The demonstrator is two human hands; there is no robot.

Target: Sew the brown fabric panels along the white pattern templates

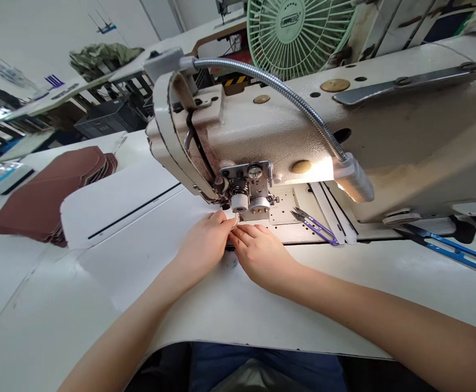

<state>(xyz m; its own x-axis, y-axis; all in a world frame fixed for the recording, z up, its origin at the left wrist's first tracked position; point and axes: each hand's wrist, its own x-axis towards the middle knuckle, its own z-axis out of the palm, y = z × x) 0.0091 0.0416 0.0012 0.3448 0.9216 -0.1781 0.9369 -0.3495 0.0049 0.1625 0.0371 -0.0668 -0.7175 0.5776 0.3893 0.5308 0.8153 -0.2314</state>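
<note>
Both my hands rest on the white table just in front of the needle area of a cream sewing machine [286,130]. My left hand [205,242] has its fingers curled together, the tips pinching something small and pale under the presser foot [240,204]. My right hand [262,256] lies beside it with fingers pressed together, their tips meeting the left hand's at the needle plate. What they pinch is too small to name.
Purple thread snips [315,223] lie on the machine bed to the right. Blue-handled scissors [453,250] lie at the far right. A stack of dark red cut pieces [45,196] sits at the left. A gooseneck lamp [352,177] lights the bed. A green fan [298,32] stands behind.
</note>
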